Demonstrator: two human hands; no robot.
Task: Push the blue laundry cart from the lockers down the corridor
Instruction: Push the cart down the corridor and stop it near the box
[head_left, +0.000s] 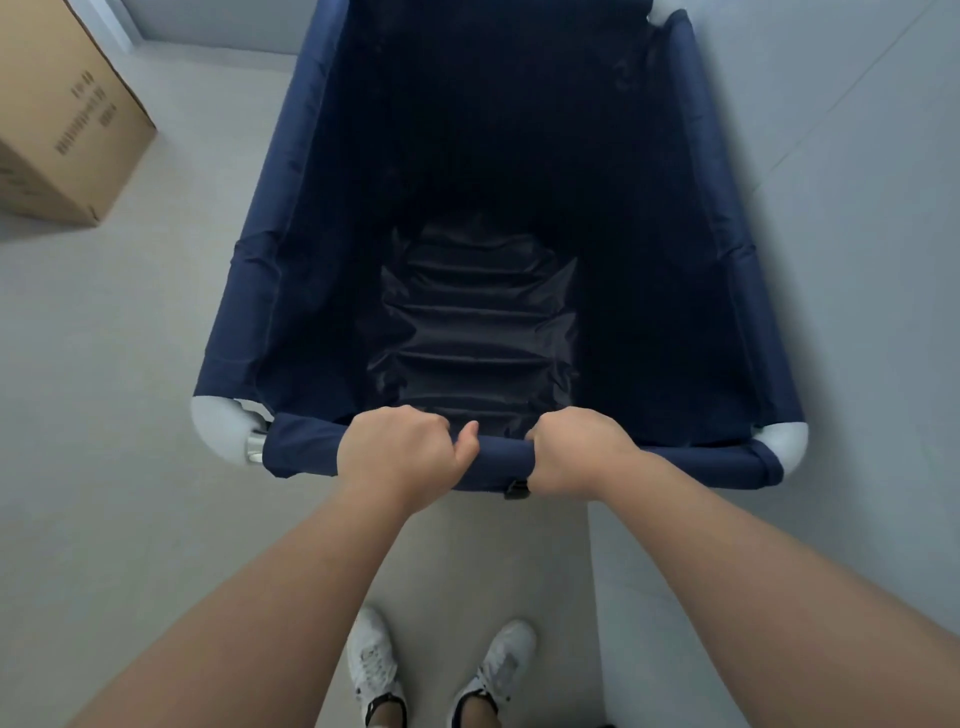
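Observation:
The blue laundry cart (249, 291) fills the middle of the head view, a deep navy fabric bin with white rounded corner pieces. Nothing lies inside it; dark wrinkled lining shows at the bottom. My left hand (397, 454) is wrapped around the near fabric-covered rim, left of centre. My right hand (574, 452) grips the same rim just to the right, next to a small black buckle. Both arms reach forward from the bottom of the frame. No lockers are in view.
A large cardboard box (62, 109) stands on the pale floor at the upper left, a short gap from the cart's left side. A grey wall (857, 260) runs close along the cart's right side. My white shoes (441, 670) stand just behind the cart.

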